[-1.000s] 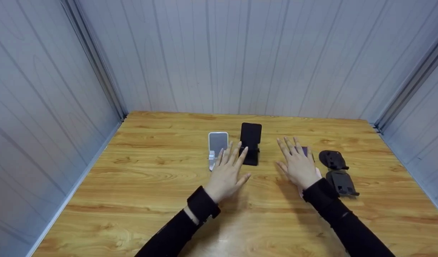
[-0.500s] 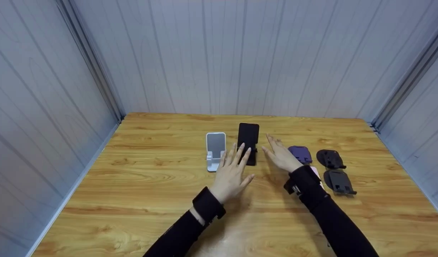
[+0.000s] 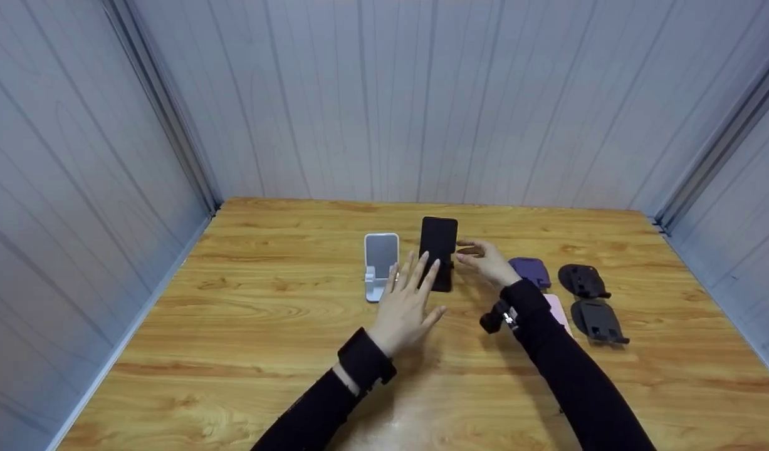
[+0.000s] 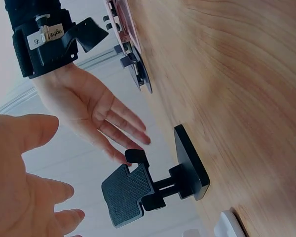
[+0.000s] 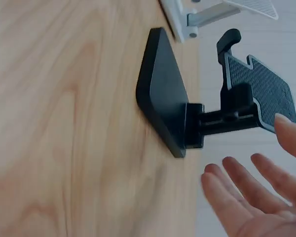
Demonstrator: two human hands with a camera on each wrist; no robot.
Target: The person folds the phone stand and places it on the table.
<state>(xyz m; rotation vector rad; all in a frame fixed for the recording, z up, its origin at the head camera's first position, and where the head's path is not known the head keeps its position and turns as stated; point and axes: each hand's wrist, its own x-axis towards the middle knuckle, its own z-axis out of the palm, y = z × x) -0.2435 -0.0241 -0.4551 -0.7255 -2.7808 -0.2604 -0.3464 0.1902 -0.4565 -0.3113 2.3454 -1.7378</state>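
An unfolded black phone stand (image 3: 439, 237) stands upright near the middle of the table, its padded back plate (image 5: 266, 91) raised on a hinged arm above a flat base (image 5: 163, 91). Beside its right edge is my right hand (image 3: 489, 262), fingers apart and slightly bent, holding nothing. The thumb lies close to the plate in the right wrist view; whether it touches, I cannot tell. My left hand (image 3: 404, 310) hovers with spread fingers in front of the black stand and a white phone stand (image 3: 381, 252), also unfolded, whose lower right part it covers.
Folded phone stands lie to the right: a purple one (image 3: 530, 272), a pink one (image 3: 558, 311) partly under my right sleeve, a black one (image 3: 583, 280) and a dark grey one (image 3: 600, 321). Pale panel walls (image 3: 397, 100) enclose the wooden table (image 3: 234, 351) at the back and sides.
My right hand has moved left from over the purple and pink stands to the black stand's right side, its wrist turning inward. My left hand has shifted slightly right, uncovering more of the white stand.
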